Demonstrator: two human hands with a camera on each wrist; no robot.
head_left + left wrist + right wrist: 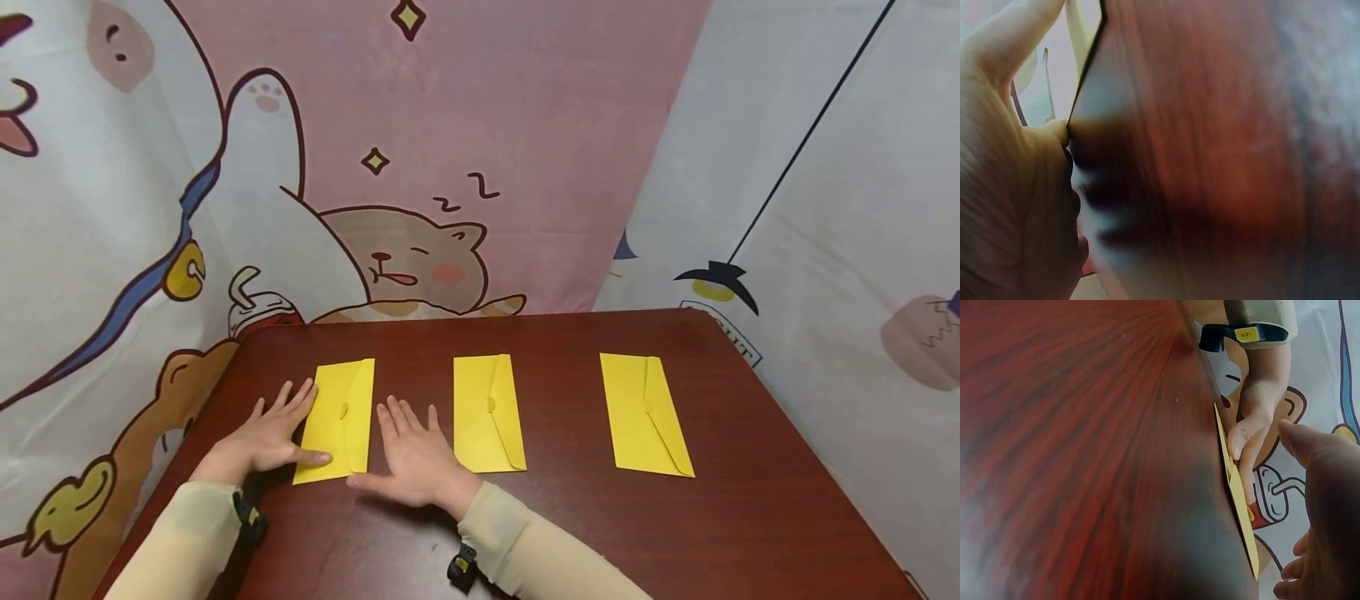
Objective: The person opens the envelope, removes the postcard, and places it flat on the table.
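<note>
Three yellow envelopes lie apart in a row on the dark red-brown table, flaps toward the right. On the left envelope (327,425), my left hand (262,437) rests with fingers spread, its thumb and index fingertip over the left side. My right hand (416,458) is between that one and the middle envelope (476,400), fingers straight and thumb out toward the left envelope's lower right corner; whether the thumb touches it I cannot tell. Farther right is the right envelope (633,417). In the right wrist view, the left envelope (1238,494) appears edge-on under the left hand (1257,419).
The wooden table (570,525) has rounded far corners. Behind and beside it hangs a printed cloth (540,150) with cartoon animals. A black camera strap (251,517) is on the left wrist, and another strap (462,567) is on the right.
</note>
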